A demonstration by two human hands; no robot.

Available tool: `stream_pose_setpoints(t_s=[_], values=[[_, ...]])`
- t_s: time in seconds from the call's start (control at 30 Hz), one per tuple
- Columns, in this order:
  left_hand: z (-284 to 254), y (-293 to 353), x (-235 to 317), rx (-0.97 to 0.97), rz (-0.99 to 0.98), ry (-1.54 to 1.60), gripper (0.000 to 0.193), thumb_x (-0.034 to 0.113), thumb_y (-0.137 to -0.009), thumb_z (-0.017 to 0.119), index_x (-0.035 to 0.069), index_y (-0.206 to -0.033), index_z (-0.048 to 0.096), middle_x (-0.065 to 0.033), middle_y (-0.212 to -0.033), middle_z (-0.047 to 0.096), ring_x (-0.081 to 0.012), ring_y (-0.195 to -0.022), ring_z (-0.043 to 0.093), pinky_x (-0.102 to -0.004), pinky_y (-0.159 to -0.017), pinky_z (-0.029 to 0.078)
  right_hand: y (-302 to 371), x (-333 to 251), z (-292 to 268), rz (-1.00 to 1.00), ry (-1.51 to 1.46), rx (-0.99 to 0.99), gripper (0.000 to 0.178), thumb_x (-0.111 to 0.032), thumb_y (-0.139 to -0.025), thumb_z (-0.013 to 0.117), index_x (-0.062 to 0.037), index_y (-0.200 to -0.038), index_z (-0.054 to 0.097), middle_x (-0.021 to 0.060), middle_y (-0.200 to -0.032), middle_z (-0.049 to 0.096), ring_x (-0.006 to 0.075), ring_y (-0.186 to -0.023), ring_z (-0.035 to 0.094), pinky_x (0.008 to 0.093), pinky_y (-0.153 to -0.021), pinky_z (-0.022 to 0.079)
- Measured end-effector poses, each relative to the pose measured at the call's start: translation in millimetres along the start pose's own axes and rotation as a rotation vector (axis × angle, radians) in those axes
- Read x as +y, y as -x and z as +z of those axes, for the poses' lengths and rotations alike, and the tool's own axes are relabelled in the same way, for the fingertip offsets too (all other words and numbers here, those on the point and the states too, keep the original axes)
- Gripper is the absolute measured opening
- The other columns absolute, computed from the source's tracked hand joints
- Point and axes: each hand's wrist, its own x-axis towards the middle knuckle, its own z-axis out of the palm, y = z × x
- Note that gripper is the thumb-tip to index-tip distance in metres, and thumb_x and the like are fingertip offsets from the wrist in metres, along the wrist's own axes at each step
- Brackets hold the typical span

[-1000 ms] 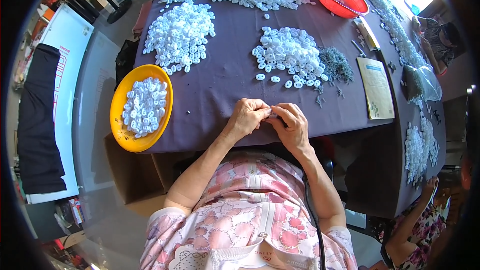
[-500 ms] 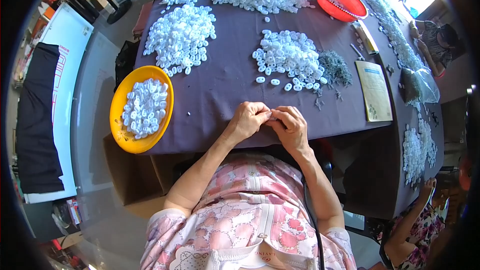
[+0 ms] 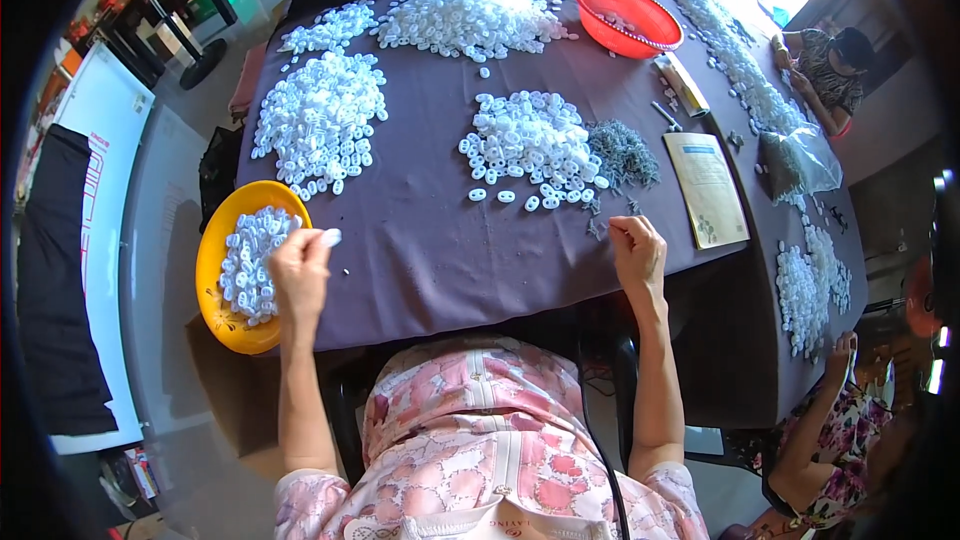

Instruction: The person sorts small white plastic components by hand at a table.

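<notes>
pinching a white piece [image 3: 331, 237], the left hand [image 3: 300, 268] is hovering by the yellow bowl [image 3: 212, 285] at the surface's [image 3: 430, 280] near-left corner; the right hand [image 3: 638, 245], well apart, is curling, grip unclear, near grey bits [image 3: 625, 155] probably lying frontward for reach.

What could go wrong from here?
1. The white piece sits at the left hand's fingertips, so it could slip and drop.
2. The yellow plate appears to overhang the table edge; a bump might tip it.
3. Loose grey parts lie beside the right hand, which could scatter them.
</notes>
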Motion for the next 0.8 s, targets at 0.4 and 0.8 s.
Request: stream_pose_setpoints(t_s=[0.4,0.8], values=[[-22,-22,-24,0.247,0.122,-0.648,0.010,0.005,-0.080,0.063,0.001,-0.090,0.063,-0.0140,-0.085,0.065,-0.0315,-0.080,0.064,-0.0402,-0.071,0.050,-8,-10,10,-0.062,0.260,-0.100,0.006,-0.012,-0.082,0.061,-0.0063,-0.080,0.062,0.0099,-0.081,0.059,0.0302,-0.078,0.060,0.0384,-0.066,0.047],[149,-7,41,-0.179,0.580,-0.170,0.005,0.010,-0.078,0.065,0.007,-0.081,0.069,-0.0091,-0.079,0.062,-0.0278,-0.070,0.064,-0.0371,-0.062,0.051,-5,1,27,-0.060,-0.120,0.094,0.002,-0.002,-0.085,0.057,-0.0014,-0.086,0.055,0.0137,-0.077,0.058,0.0280,-0.069,0.059,0.0337,-0.064,0.047]])
